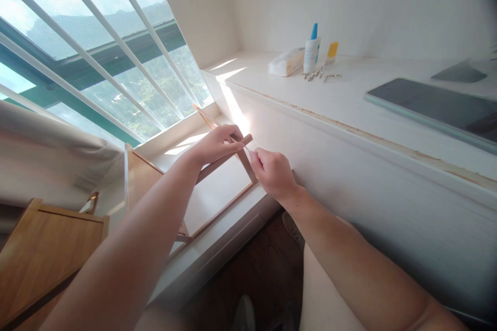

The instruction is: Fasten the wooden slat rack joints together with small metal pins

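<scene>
Because the wooden frame (218, 165) stands on the sill (217, 191), low beside the worktop (349, 99), you work with both arms reaching down and forward. Your left grip (217, 146) is curled round the upper bar near its end, thumb and fingers drawn in; probably steadying the corner against the push from the other side. Some fingertips hidden. Your right grip (274, 173) is a closed fist on a thin tool (247, 149), only a bit of pale shaft out, aimed at the bar end; handle covered, so type can't be told. Both hands sit close together, likely so the tip stays lined up. Whether it sits in a hole: too small to tell.

On the worktop, screws (313, 74) and a bent rod (333, 77) lie grouped before the bottle (310, 54), beside the pack (285, 63), seemingly so small parts don't stray. Phone (435, 106) lies flat, well apart from them, out of your way. Separate wooden panel (58, 248) at lower left, clear of both hands.
</scene>
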Demonstrator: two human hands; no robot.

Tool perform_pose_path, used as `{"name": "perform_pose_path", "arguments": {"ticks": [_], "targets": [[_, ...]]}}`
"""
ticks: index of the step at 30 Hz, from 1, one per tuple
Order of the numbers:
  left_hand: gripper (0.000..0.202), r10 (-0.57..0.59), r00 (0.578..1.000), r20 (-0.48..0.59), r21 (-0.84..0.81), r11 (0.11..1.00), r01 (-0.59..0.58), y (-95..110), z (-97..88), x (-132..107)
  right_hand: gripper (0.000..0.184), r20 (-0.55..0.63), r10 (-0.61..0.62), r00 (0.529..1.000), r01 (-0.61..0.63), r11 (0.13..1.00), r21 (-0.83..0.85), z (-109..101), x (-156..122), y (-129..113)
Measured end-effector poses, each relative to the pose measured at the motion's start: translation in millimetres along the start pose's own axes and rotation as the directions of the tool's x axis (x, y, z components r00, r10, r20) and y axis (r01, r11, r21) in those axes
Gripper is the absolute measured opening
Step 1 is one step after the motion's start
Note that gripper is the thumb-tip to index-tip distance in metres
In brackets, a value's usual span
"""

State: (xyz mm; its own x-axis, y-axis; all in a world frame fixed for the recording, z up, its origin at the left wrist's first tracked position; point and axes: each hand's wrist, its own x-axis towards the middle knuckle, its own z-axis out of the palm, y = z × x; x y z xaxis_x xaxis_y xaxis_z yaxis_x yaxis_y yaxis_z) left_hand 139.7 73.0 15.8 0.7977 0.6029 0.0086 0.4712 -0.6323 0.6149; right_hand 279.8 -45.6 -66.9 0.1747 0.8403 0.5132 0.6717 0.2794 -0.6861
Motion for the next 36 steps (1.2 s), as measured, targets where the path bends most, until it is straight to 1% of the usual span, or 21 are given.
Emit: {"name": "perform_pose_path", "arguments": {"ticks": [3,7,10,16,21,29,36], "targets": [[0.024,0.005,1.000,-0.003,-0.002,1.000,-0.005,0.1,0.2,-0.1,0.034,-0.001,0.001,1.000,-0.001,0.999,-0.046,-0.6,0.3,-1.2],[0.023,0.008,1.000,-0.005,0.005,1.000,-0.008,-0.1,0.2,0.0,0.036,0.012,0.021,1.000,-0.020,0.999,-0.038,-0.6,-0.2,-1.8],[0.023,0.009,1.000,-0.001,0.015,1.000,-0.009,-0.6,0.2,0.6,0.036,0.003,0.008,1.000,-0.008,0.999,-0.036,-0.1,-0.1,-1.0],[0.022,0.035,0.999,-0.005,0.014,0.999,-0.035,-4.6,0.9,1.6,0.036,-0.012,-0.005,1.000,0.004,0.994,-0.108,0.7,1.6,-0.5],[0.022,0.029,1.000,-0.009,-0.006,1.000,-0.029,-5.7,1.0,0.9,0.035,-0.022,-0.018,1.000,0.015,0.991,-0.131,1.6,0.8,-2.3],[0.022,0.031,1.000,0.002,-0.007,0.999,-0.031,-4.6,0.7,1.6,0.035,-0.005,-0.015,1.000,0.015,0.996,-0.088,0.2,1.0,0.0],[0.021,0.022,1.000,0.001,-0.003,1.000,-0.022,-3.0,0.4,1.0,0.033,0.054,-0.041,0.998,0.045,0.996,-0.072,-0.6,0.7,-0.8]]}}
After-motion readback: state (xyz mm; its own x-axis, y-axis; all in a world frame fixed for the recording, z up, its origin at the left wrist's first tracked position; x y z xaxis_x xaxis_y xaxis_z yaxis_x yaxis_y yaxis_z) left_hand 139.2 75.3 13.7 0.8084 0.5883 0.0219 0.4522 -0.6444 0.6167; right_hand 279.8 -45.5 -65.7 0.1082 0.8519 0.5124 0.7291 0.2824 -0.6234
